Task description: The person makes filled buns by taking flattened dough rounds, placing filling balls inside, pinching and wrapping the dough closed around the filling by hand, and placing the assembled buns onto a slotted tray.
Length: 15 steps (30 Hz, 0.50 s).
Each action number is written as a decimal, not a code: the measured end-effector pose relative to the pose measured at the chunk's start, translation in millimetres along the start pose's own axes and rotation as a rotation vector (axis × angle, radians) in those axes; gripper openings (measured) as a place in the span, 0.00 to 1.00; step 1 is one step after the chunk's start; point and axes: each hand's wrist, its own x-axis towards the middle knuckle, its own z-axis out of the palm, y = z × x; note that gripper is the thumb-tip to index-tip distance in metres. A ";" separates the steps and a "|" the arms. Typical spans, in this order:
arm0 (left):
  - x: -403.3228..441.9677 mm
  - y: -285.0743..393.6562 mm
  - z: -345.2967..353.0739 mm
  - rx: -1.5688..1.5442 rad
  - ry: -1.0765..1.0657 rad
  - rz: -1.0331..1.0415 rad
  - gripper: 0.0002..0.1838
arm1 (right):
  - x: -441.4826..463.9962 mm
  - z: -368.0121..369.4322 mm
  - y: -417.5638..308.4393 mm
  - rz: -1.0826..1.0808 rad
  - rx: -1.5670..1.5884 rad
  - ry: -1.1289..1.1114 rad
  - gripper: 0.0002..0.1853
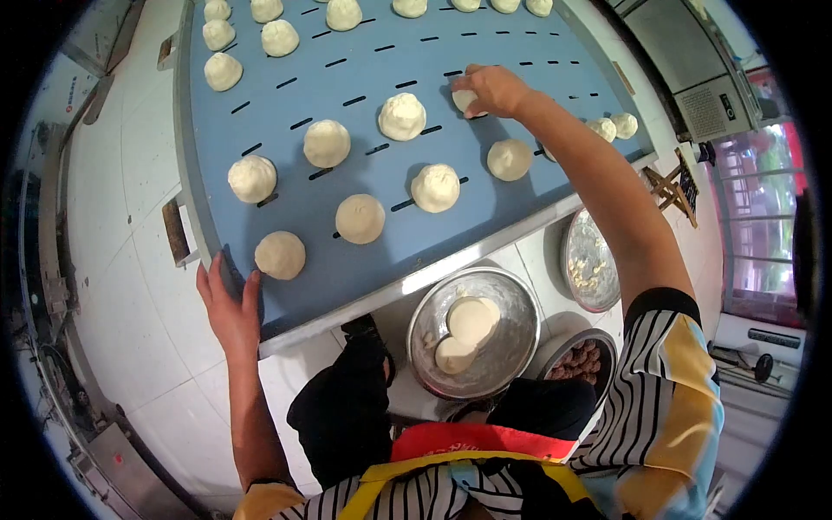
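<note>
Between the camera wearer and the right hand (491, 89), a metal bowl (520, 334) holds white dough (472, 321), a pot (609, 347) brown lumps (576, 361) and a basin (589, 234) pale scraps (593, 270). Lettering on the red apron (485, 440) is illegible. Right fingers grip a pale, half-hidden dough bun (465, 101) on a slotted blue tray (303, 100); the left hand (230, 308) spreads open at its edge.

Well-lit o'all; bright window (764, 212), R side. Soft shadows on blue tray (373, 78). Fisheye bends lines; edges blurry, corners blk.
</note>
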 end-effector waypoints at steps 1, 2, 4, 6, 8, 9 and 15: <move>0.2 0.2 -0.1 -0.001 0.001 -0.009 0.32 | -2.2 -1.1 -3.1 0.008 -0.009 0.000 0.30; 0.7 -1.1 0.4 -0.032 0.020 0.020 0.32 | -4.6 -2.2 -5.9 0.032 -0.022 0.068 0.30; 2.4 -5.5 1.9 -0.089 0.045 0.087 0.33 | -14.9 -2.5 -13.3 0.090 -0.039 0.196 0.30; 4.5 -6.2 1.8 -0.127 0.105 0.145 0.33 | -35.7 -10.8 -19.1 0.167 -0.034 0.421 0.30; 3.2 -8.5 1.6 -0.152 0.126 0.162 0.34 | -68.5 -24.3 -19.3 0.172 0.019 0.540 0.32; 3.4 -11.3 2.7 -0.164 0.134 0.145 0.35 | -101.1 -26.2 -33.8 0.174 0.281 0.443 0.30; 1.2 -35.5 -0.4 -0.496 0.245 0.191 0.32 | -345.3 106.3 -204.3 0.336 1.303 -0.470 0.24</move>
